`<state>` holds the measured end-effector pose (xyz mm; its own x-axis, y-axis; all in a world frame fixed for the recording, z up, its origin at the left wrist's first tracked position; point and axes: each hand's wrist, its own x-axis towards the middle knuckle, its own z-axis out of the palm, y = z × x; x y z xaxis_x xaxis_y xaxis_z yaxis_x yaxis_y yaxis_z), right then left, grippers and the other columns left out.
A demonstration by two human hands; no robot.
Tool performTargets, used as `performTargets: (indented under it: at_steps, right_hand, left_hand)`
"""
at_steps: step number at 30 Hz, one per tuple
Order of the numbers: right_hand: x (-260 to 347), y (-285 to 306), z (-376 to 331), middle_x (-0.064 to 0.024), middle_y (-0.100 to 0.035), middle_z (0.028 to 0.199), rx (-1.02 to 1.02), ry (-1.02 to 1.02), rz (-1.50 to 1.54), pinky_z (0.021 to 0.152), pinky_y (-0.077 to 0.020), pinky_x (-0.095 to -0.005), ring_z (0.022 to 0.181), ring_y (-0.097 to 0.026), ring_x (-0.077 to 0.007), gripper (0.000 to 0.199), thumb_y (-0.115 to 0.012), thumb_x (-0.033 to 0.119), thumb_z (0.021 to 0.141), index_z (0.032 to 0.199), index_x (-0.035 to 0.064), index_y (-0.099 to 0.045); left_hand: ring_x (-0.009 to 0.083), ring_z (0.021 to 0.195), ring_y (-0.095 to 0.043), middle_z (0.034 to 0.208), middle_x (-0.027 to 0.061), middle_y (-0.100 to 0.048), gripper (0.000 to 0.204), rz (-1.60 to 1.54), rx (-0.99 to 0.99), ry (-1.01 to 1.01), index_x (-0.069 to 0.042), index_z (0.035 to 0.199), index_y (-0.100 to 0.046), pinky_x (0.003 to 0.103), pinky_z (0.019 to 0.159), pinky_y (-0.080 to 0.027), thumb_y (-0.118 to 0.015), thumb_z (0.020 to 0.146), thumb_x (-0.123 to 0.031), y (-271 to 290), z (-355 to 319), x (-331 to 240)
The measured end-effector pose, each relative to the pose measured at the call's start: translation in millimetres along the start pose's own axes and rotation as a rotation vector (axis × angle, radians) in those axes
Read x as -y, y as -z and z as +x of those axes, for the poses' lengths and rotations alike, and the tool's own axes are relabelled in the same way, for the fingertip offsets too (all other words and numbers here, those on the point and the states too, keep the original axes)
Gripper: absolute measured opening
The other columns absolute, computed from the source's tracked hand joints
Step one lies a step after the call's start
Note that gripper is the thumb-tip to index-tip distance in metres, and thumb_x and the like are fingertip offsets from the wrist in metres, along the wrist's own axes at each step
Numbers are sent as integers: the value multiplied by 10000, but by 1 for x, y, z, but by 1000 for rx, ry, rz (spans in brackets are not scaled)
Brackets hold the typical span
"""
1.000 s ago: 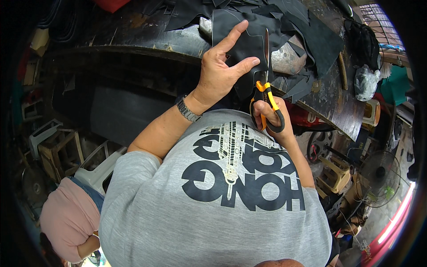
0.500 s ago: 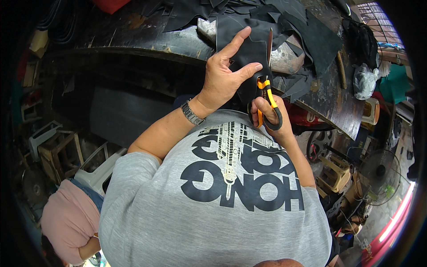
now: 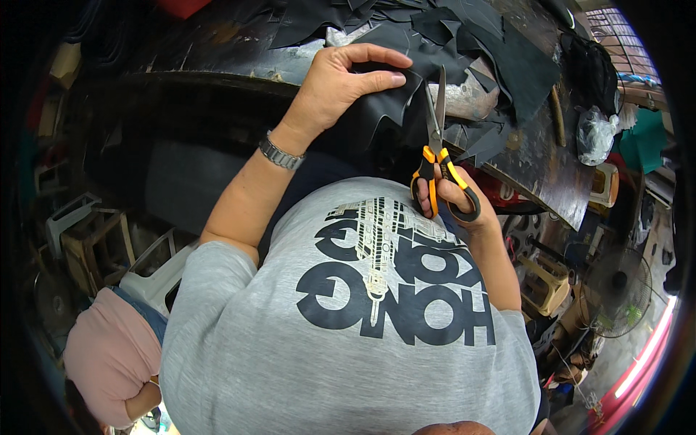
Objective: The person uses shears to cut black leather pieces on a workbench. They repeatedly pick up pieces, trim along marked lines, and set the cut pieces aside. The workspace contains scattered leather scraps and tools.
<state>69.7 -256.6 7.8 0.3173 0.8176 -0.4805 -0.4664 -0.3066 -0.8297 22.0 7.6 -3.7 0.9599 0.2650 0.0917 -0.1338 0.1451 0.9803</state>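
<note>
My left hand (image 3: 330, 83), a metal watch on its wrist, reaches over the table's near edge. Its thumb and forefinger pinch a thin black leather-like piece (image 3: 388, 105), which droops over the edge in a pointed flap. The other fingers are hidden. Scissors (image 3: 435, 141) with yellow-and-black handles are gripped by my right hand (image 3: 471, 199), thumb and fingers through the loops. Their blades point away from me and stand slightly apart, just right of the black piece. Whether they touch it I cannot tell.
Black offcuts (image 3: 507, 65) lie heaped across the dark, worn table (image 3: 551, 170). At its right stand a plastic bag (image 3: 596, 134) and a stick (image 3: 557, 116). A fan (image 3: 616, 279) and stools (image 3: 544, 283) are lower right; another person in pink (image 3: 116, 355) is lower left.
My left hand has moved left, and its spread thumb and forefinger have come together on the black piece, which has shifted and folded. The scissors have drawn slightly toward me, their blades parting.
</note>
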Motion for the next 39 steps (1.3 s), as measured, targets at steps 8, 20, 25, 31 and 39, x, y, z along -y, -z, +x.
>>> performTargets:
  at_steps: [8, 20, 25, 31, 39]
  right_hand:
    - [13, 12, -5, -32, -582, 664, 53, -77, -285, 567, -458, -244, 606, -579, -120, 581, -743, 574, 764, 840, 11, -620]
    - [16, 11, -1, -32, -575, 646, 33, -86, -335, 549, -468, -255, 579, -585, -129, 618, -755, 603, 736, 839, 6, -637]
    - [13, 7, 2, -25, -568, 642, 37, -48, -306, 537, -468, -250, 581, -583, -123, 613, -746, 612, 737, 813, 18, -619]
    - [13, 10, 2, -20, -561, 627, 28, -52, -293, 518, -444, -235, 567, -572, -107, 598, -747, 600, 737, 788, 18, -617]
    - [-3, 14, 1, -10, -532, 588, -25, -50, -259, 445, -406, -216, 471, -523, -91, 614, -749, 628, 740, 750, 34, -596]
  left_hand:
    - [127, 1097, -629, 1196, 60, -686, 506, 102, 300, -14, -102, 1296, -639, 270, 1017, -456, -706, 805, 2, 4, 1, -8]
    - [128, 959, -681, 1045, 59, -724, 569, 307, 339, -136, -130, 1339, -610, 268, 956, -497, -722, 788, -48, 12, 6, -5]
    - [127, 964, -678, 1043, 59, -726, 570, 271, 333, -167, -129, 1338, -610, 260, 947, -497, -723, 785, -50, 12, 8, -2]
    - [138, 953, -690, 1015, 55, -728, 563, 298, 336, -158, -131, 1336, -611, 267, 933, -512, -718, 789, -52, 13, 8, -1]
    - [131, 927, -697, 1012, 69, -727, 564, 309, 328, -170, -124, 1336, -608, 257, 918, -526, -725, 790, -44, 16, 8, -2]
